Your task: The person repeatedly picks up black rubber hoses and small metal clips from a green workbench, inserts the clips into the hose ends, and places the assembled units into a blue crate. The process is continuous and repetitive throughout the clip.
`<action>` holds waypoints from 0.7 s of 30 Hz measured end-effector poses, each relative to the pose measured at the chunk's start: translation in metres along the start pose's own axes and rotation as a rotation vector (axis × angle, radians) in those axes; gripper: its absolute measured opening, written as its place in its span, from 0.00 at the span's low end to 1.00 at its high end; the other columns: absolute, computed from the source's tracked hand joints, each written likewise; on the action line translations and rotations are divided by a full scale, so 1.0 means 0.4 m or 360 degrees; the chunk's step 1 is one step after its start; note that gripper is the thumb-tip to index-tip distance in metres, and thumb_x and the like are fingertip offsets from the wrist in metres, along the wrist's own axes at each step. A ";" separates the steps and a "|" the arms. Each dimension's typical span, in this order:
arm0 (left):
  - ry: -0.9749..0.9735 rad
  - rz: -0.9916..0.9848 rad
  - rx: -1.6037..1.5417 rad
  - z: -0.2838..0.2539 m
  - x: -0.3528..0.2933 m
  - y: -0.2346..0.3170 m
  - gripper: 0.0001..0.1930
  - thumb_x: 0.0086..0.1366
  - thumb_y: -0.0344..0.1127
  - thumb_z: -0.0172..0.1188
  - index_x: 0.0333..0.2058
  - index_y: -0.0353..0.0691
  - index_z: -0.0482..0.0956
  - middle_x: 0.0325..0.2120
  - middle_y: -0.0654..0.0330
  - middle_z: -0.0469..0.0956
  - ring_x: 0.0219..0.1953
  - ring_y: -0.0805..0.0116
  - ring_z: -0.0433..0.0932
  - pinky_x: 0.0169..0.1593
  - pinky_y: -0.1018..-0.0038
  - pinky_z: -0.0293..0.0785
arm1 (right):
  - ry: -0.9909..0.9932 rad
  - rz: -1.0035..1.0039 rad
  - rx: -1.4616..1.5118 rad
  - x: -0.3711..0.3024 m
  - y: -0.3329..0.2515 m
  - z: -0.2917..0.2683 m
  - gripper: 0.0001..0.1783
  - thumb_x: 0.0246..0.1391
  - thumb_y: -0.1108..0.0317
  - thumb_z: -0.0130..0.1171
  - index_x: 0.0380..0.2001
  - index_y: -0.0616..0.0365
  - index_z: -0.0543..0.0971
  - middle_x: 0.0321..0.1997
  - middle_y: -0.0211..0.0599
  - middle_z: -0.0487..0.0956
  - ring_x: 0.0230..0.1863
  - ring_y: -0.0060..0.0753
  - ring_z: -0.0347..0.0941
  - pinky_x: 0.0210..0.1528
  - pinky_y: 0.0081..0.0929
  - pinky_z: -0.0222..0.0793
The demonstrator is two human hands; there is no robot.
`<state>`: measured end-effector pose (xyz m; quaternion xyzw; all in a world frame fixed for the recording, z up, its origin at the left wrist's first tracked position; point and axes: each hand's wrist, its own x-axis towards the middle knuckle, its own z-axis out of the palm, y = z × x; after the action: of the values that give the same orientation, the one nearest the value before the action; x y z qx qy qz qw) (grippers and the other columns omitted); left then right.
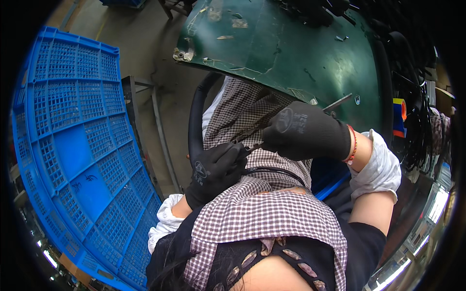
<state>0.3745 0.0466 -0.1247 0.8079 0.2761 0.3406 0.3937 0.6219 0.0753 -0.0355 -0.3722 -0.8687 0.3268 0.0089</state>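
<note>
Both my hands wear black gloves and work close together over my checked apron [252, 203]. My left hand [213, 169] is closed around a thick black rubber hose [195, 116] that curves up and away toward the green table. My right hand [303, 131] grips a slim metal tool [337, 103] whose handle end sticks out to the upper right; its tip points at the hose end inside my left fist. A thin black cable [279, 171] loops across my lap below the hands.
A worn green worktable [301, 48] fills the top of the view. A large blue plastic crate [73, 145] stands on edge at my left beside a grey metal frame [155, 121]. Dark cables and hoses [417, 121] hang at the right.
</note>
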 end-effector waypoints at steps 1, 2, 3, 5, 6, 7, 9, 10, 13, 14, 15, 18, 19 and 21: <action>-0.0006 0.0028 0.0010 0.003 -0.004 -0.005 0.22 0.48 0.24 0.69 0.45 0.30 0.76 0.34 0.47 0.80 0.29 0.56 0.82 0.30 0.69 0.79 | 0.0015 -0.0024 -0.0034 0.009 -0.005 0.004 0.03 0.45 0.68 0.60 0.25 0.52 0.79 0.19 0.35 0.76 0.23 0.42 0.76 0.25 0.34 0.72; -0.0012 0.0055 0.0022 0.005 -0.008 -0.008 0.22 0.48 0.24 0.69 0.44 0.30 0.76 0.33 0.47 0.80 0.29 0.57 0.82 0.30 0.69 0.79 | 0.0044 -0.0010 -0.0082 0.016 -0.015 0.011 0.03 0.45 0.68 0.60 0.25 0.52 0.79 0.18 0.35 0.75 0.22 0.42 0.76 0.24 0.34 0.72; -0.0063 -0.0028 0.0014 0.004 -0.013 -0.009 0.22 0.49 0.24 0.69 0.45 0.31 0.77 0.35 0.48 0.80 0.31 0.58 0.82 0.31 0.70 0.79 | 0.0073 0.0004 -0.0130 0.020 -0.030 0.022 0.02 0.45 0.68 0.60 0.24 0.52 0.79 0.18 0.34 0.75 0.21 0.43 0.76 0.23 0.34 0.72; -0.0166 -0.0177 0.0007 -0.008 -0.017 -0.012 0.21 0.51 0.23 0.68 0.46 0.33 0.77 0.37 0.49 0.80 0.33 0.61 0.83 0.33 0.71 0.80 | 0.0109 0.0025 -0.0148 0.018 -0.036 0.026 0.03 0.45 0.67 0.60 0.23 0.52 0.79 0.17 0.35 0.75 0.21 0.43 0.76 0.23 0.34 0.72; -0.0161 -0.0193 -0.0005 -0.014 -0.020 -0.008 0.20 0.51 0.23 0.68 0.45 0.33 0.78 0.37 0.49 0.80 0.34 0.60 0.83 0.34 0.71 0.80 | 0.0114 0.0032 -0.0110 0.008 -0.033 0.025 0.04 0.45 0.66 0.60 0.22 0.52 0.79 0.18 0.35 0.75 0.21 0.43 0.76 0.24 0.34 0.72; -0.0162 -0.0195 -0.0012 -0.022 -0.017 -0.004 0.20 0.52 0.23 0.68 0.45 0.33 0.78 0.37 0.49 0.80 0.34 0.60 0.83 0.34 0.71 0.80 | 0.0132 0.0044 -0.0078 -0.005 -0.025 0.021 0.05 0.46 0.65 0.60 0.21 0.53 0.78 0.18 0.35 0.75 0.21 0.44 0.76 0.24 0.35 0.72; 0.0029 -0.0136 0.0267 -0.048 -0.008 0.003 0.18 0.53 0.21 0.66 0.44 0.34 0.79 0.39 0.50 0.80 0.36 0.58 0.82 0.37 0.71 0.79 | 0.0524 0.0059 -0.0014 -0.045 0.009 -0.022 0.09 0.48 0.61 0.61 0.23 0.54 0.79 0.20 0.38 0.76 0.24 0.45 0.76 0.28 0.36 0.72; 0.0069 -0.0303 0.0310 -0.079 -0.004 -0.017 0.17 0.53 0.21 0.66 0.44 0.35 0.80 0.39 0.50 0.81 0.37 0.56 0.82 0.39 0.69 0.79 | 0.0640 0.0217 0.0028 -0.075 0.019 -0.054 0.10 0.49 0.59 0.62 0.24 0.55 0.80 0.21 0.40 0.76 0.26 0.45 0.76 0.30 0.37 0.72; 0.0457 -0.0337 0.0700 -0.211 0.005 -0.018 0.16 0.53 0.20 0.59 0.42 0.29 0.80 0.37 0.49 0.81 0.37 0.56 0.81 0.41 0.69 0.77 | 0.0688 0.0598 -0.0212 -0.161 0.003 -0.110 0.11 0.43 0.64 0.67 0.30 0.57 0.81 0.31 0.42 0.79 0.30 0.48 0.77 0.33 0.38 0.72; 0.0578 -0.0221 0.0798 -0.274 -0.025 -0.061 0.18 0.52 0.20 0.55 0.43 0.29 0.80 0.38 0.48 0.81 0.39 0.57 0.80 0.43 0.68 0.76 | 0.0781 0.0531 -0.0081 -0.171 0.020 -0.081 0.12 0.42 0.63 0.68 0.31 0.56 0.82 0.31 0.42 0.79 0.31 0.48 0.77 0.34 0.37 0.74; 0.0804 -0.0209 0.0795 -0.325 -0.048 -0.074 0.18 0.51 0.20 0.57 0.43 0.29 0.80 0.40 0.49 0.81 0.40 0.59 0.79 0.44 0.68 0.75 | 0.0837 0.0430 -0.0147 -0.167 0.024 -0.062 0.15 0.41 0.62 0.68 0.35 0.53 0.82 0.33 0.41 0.80 0.34 0.45 0.79 0.36 0.36 0.75; 0.0911 0.0021 0.0919 -0.393 0.010 0.049 0.19 0.51 0.22 0.58 0.44 0.28 0.79 0.39 0.52 0.80 0.38 0.61 0.78 0.43 0.66 0.75 | 0.0793 0.0196 -0.0771 -0.130 0.024 0.002 0.11 0.43 0.55 0.64 0.30 0.45 0.83 0.36 0.26 0.76 0.37 0.33 0.75 0.30 0.34 0.75; 0.0813 0.0175 0.0880 -0.404 0.047 0.088 0.19 0.52 0.23 0.59 0.45 0.27 0.79 0.39 0.53 0.80 0.38 0.61 0.77 0.42 0.66 0.74 | 0.0926 0.0147 -0.0739 -0.138 0.012 0.014 0.11 0.46 0.55 0.61 0.30 0.46 0.82 0.36 0.30 0.75 0.35 0.33 0.75 0.28 0.36 0.74; 0.0827 0.0307 0.0837 -0.431 0.071 0.142 0.17 0.55 0.26 0.58 0.45 0.28 0.79 0.39 0.53 0.79 0.37 0.63 0.76 0.40 0.68 0.73 | 0.1075 0.0251 -0.0649 -0.151 -0.018 0.020 0.22 0.49 0.55 0.59 0.49 0.42 0.77 0.42 0.40 0.74 0.30 0.34 0.75 0.23 0.34 0.72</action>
<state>0.2698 0.1135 0.0105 0.7904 0.3674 0.4870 0.0559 0.6588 0.0276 -0.0238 -0.5184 -0.8326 0.0066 0.1947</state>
